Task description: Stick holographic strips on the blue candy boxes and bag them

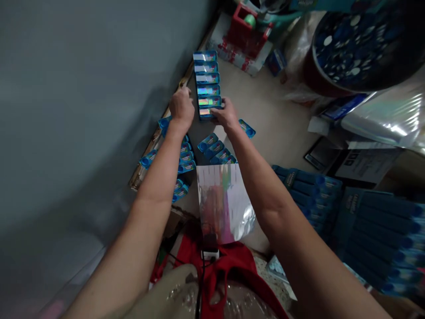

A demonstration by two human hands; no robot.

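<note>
A row of several small blue packs with shiny holographic stickers lies on the tabletop, running away from me. My right hand has its fingers closed on the nearest pack of that row. To its left my left hand is curled into a loose fist, resting beside the row; what it holds, if anything, is hidden. More loose blue packs lie under and between my forearms. A holographic sticker sheet lies near my body.
Stacks of blue packs sit at the right. A red caddy stands at the back, beside a dark round tub. Shiny foil sheets and papers lie at the right. A grey wall closes the left.
</note>
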